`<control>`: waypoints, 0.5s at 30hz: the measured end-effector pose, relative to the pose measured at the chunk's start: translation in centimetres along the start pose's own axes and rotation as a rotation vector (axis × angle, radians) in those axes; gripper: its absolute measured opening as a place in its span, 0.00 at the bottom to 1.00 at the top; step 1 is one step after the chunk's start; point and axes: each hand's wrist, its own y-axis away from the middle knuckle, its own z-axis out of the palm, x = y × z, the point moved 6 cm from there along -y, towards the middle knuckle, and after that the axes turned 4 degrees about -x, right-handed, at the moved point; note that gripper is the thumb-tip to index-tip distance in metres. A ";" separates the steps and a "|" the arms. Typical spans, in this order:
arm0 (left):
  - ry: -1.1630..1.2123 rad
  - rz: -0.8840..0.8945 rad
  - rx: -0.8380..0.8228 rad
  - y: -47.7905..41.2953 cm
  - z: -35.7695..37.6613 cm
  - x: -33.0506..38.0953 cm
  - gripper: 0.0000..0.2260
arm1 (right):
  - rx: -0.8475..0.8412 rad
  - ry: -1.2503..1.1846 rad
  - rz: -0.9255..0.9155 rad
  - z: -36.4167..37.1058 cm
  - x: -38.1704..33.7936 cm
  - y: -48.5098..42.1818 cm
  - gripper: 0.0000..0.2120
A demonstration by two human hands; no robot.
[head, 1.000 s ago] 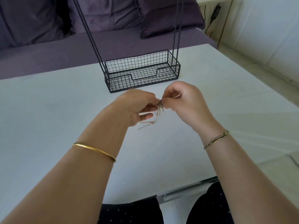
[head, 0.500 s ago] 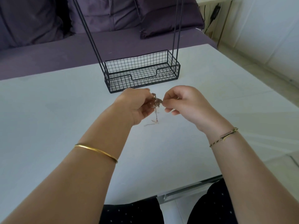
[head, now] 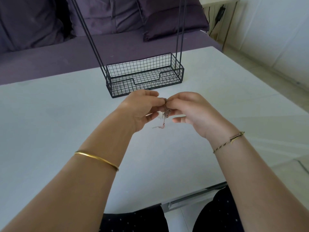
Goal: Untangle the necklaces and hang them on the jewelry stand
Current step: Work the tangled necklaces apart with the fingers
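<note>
Necklaces (head: 166, 112), knotted into one small clump of fine chains, are held in the air between two hands, just above the table and a little in front of the jewelry stand.

Behind everything runs a purple sofa (head: 50, 56) with matching cushions (head: 167, 22) leaning on its back. The white table (head: 50, 123) fills most of the view. On its far half stands the jewelry stand (head: 145, 76): a black wire basket for a base, with thin black rods rising from each end (their tops run out of view).

The left hand (head: 142, 109) comes in from the left, its fingers (head: 155, 102) curled and pinching the clump from that side. The right hand (head: 192, 111) meets it from the right, its fingers (head: 173, 102) pinching the same clump, fingertips of both hands almost touching, with one lower finger stretched out beneath.

A gold bangle (head: 97, 159) circles the left forearm, and a thin braided bracelet (head: 229, 142) sits at the right wrist.

From the clump a short chain tail drops straight down, ending in a rose-coloured clasp (head: 163, 126) (whether it touches the table I cannot tell).
</note>
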 end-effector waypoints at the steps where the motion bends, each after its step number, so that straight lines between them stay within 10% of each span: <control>1: -0.013 0.009 0.007 0.0 -0.1 0.1 0.09 | -0.013 0.020 -0.011 0.0 0.0 0.1 0.03; 15: -0.261 0.078 -0.015 -0.2 -0.1 0.4 0.08 | 0.150 0.155 -0.221 -1.4 -1.0 0.0 0.08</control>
